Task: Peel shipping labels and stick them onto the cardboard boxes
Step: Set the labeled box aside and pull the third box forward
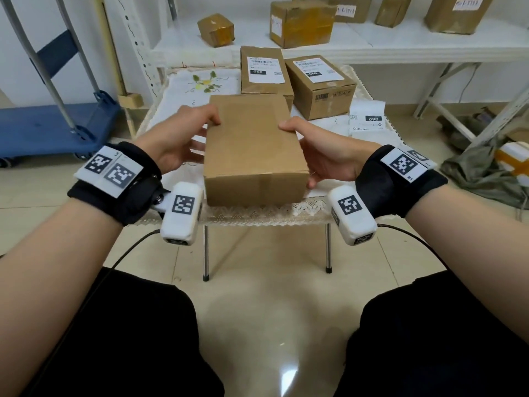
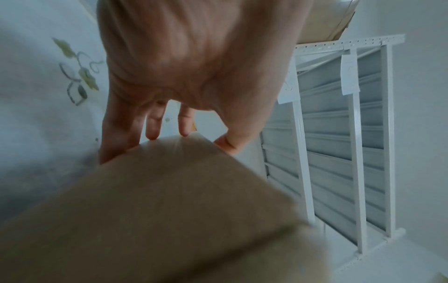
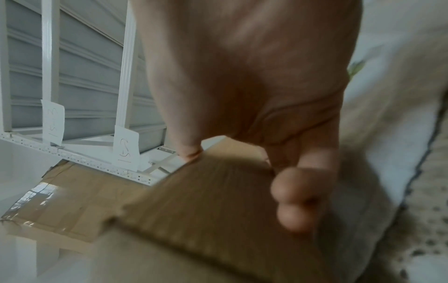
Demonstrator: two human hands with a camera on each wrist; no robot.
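A plain brown cardboard box (image 1: 252, 144) with a bare top sits between my hands at the near edge of the small table (image 1: 257, 217). My left hand (image 1: 183, 136) grips its left side, thumb on the top edge and fingers down the side. My right hand (image 1: 320, 147) grips the right side the same way. In the left wrist view the box (image 2: 157, 210) fills the lower frame under my fingertips (image 2: 184, 130). The right wrist view shows the box (image 3: 206, 201) with my thumb (image 3: 191, 151) on its edge. Loose shipping labels (image 1: 366, 117) lie at the table's right.
Two labelled boxes (image 1: 264, 71) (image 1: 320, 84) stand at the table's back. More boxes (image 1: 302, 22) sit on the white shelf behind. A blue cart (image 1: 51, 124) stands at the left, a bag (image 1: 486, 173) on the floor at the right. An embroidered cloth (image 1: 200, 84) covers the table.
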